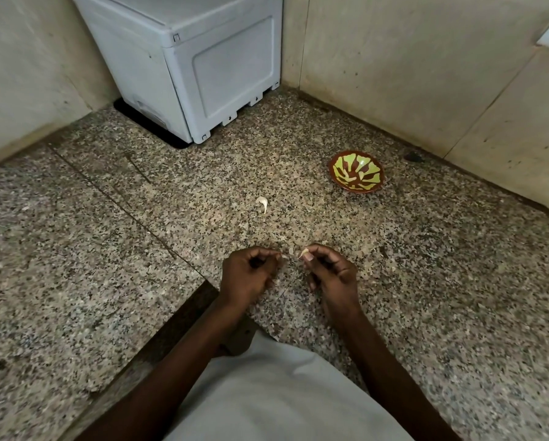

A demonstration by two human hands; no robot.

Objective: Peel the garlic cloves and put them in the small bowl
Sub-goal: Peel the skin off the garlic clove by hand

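Note:
My right hand (328,270) pinches a pale garlic clove (305,252) between thumb and fingertips, just above the speckled granite counter (107,249). My left hand (249,272) is curled a short way to its left and pinches a thin strip of garlic skin (284,256) at its fingertips. A small flake of skin (291,250) lies between the two hands. Farther back, an unpeeled clove (263,203) rests on the counter. The small brown bowl with a green pattern (357,171) stands at the back right and holds a couple of pale peeled cloves.
A grey-white plastic appliance (184,62) fills the back corner against the beige tiled walls (425,58). A dark spot (413,156) sits near the right wall behind the bowl. My white shirt (282,393) covers the bottom centre.

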